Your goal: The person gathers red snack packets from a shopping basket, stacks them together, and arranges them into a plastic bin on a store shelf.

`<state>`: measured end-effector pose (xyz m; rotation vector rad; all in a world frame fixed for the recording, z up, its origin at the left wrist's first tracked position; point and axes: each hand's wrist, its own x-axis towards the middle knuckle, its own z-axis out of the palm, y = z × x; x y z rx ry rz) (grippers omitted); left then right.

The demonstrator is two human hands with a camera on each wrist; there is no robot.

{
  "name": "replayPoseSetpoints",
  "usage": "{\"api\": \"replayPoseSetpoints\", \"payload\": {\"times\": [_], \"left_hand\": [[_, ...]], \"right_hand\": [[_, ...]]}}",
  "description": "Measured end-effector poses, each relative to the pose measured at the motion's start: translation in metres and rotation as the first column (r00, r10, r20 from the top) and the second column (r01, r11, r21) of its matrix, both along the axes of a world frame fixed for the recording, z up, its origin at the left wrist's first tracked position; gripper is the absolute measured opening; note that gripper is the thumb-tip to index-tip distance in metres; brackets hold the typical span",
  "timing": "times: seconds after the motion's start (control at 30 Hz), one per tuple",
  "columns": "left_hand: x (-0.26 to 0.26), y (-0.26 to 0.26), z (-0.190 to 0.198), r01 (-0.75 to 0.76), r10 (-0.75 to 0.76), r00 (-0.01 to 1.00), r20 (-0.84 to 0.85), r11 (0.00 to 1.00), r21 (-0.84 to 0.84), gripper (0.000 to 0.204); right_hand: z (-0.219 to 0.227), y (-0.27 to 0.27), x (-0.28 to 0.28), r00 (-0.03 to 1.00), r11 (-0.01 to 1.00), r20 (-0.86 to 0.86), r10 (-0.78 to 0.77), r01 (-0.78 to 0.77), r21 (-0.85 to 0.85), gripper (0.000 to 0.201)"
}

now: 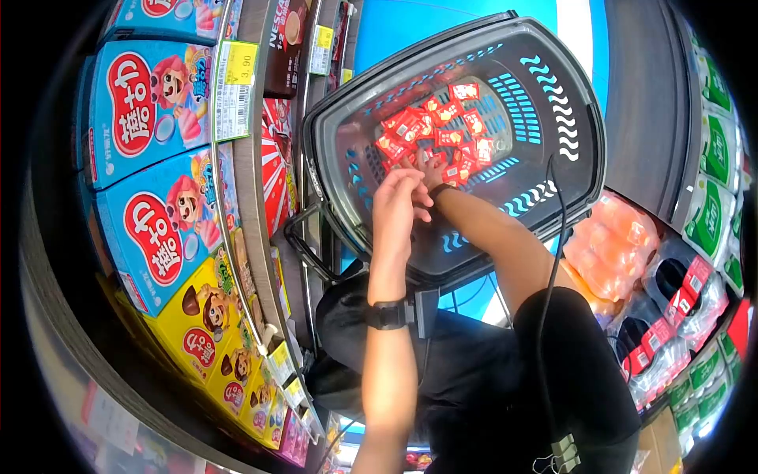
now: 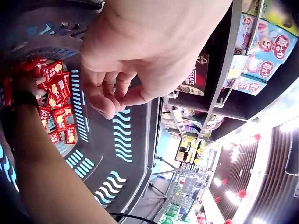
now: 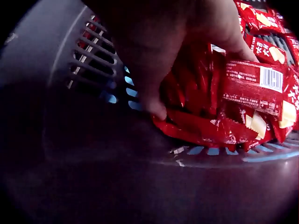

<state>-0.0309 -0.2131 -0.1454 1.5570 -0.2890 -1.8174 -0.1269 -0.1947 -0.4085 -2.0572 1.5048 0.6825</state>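
Observation:
Several small red snack packets (image 1: 448,137) lie in a dark plastic shopping basket (image 1: 584,118). My right hand (image 1: 433,170) reaches down among them; in the right wrist view its thumb and a finger are spread across a cluster of red packets (image 3: 254,84), the thumb tip right at the edge of one. Some of its fingers are hidden. Above the basket's near side hovers my left hand (image 1: 401,204), its fingers loosely bent with nothing between them. The left wrist view shows that hand (image 2: 140,51) raised over the basket wall, apart from the packets.
Left of the basket, a shelf holds blue snack boxes (image 1: 150,110), yellow boxes (image 1: 209,340) and price tags (image 1: 237,87). The basket's black handle (image 1: 304,245) hangs at its left side. Wrapped orange bottles (image 1: 612,245) and green-and-white packs (image 1: 714,150) stand to the right.

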Motion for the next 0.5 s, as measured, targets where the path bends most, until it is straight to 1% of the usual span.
{"api": "replayPoseSetpoints", "payload": {"times": [0.03,0.1,0.13,0.2,0.23,0.27,0.3,0.33,0.37,0.4,0.43,0.47,0.5], "left_hand": [[0.0,0.001,0.0,0.012,-0.012,1.0,-0.002,1.0,0.007,0.014],[-0.001,0.003,0.0,0.016,-0.016,1.0,0.007,1.0,0.009,0.014],[-0.002,0.004,0.0,0.016,-0.016,1.0,0.014,1.0,0.011,0.014],[-0.002,0.005,-0.002,0.012,-0.012,1.0,0.02,1.0,0.003,0.014],[-0.001,0.006,-0.003,0.007,-0.007,1.0,0.028,1.0,0.0,0.014],[0.0,0.007,-0.002,0.008,-0.008,1.0,0.026,1.0,-0.004,0.014],[0.001,0.007,-0.002,0.001,-0.001,1.0,0.022,1.0,0.0,0.014],[0.001,0.008,-0.002,-0.006,0.006,1.0,0.017,1.0,0.003,0.014],[0.002,0.008,-0.002,-0.007,0.007,1.0,0.014,1.0,-0.001,0.014],[0.003,0.008,-0.002,-0.018,0.018,1.0,0.01,1.0,0.002,0.015],[0.003,0.009,-0.002,-0.03,0.03,1.0,0.006,1.0,0.004,0.015],[0.004,0.009,-0.003,-0.034,0.034,0.999,0.004,0.999,-0.001,0.015],[0.004,0.01,-0.003,-0.037,0.037,0.999,0.004,0.999,-0.002,0.015]], "right_hand": [[-0.002,0.001,0.002,1.0,1.0,0.001,-0.006,0.006,-0.001,0.063],[-0.018,0.002,0.008,0.998,0.996,-0.014,-0.068,0.067,-0.064,0.057],[-0.032,0.002,0.006,0.997,0.995,-0.016,-0.071,0.07,-0.068,0.057],[-0.053,0.003,0.005,0.997,0.997,0.021,0.079,-0.078,-0.022,0.056],[-0.05,0.003,0.003,0.998,0.998,0.035,0.045,-0.044,-0.044,0.054],[-0.034,-0.002,0.0,0.998,0.998,0.032,0.045,-0.043,-0.048,0.054],[-0.018,-0.008,-0.005,0.995,1.0,0.095,-0.02,0.021,-0.007,0.059],[-0.018,-0.009,-0.011,0.984,0.996,0.155,-0.086,0.081,0.038,0.064],[-0.017,-0.01,-0.014,0.985,0.996,0.152,-0.084,0.08,0.034,0.064],[-0.017,-0.011,-0.017,0.978,0.999,0.201,-0.053,0.051,0.017,0.072],[-0.024,-0.011,-0.019,0.968,1.0,0.249,-0.021,0.022,-0.002,0.079],[-0.034,-0.012,-0.019,0.969,1.0,0.247,-0.016,0.018,-0.007,0.079],[-0.044,-0.013,-0.019,0.953,0.996,0.292,-0.081,0.07,0.049,0.087]]}}
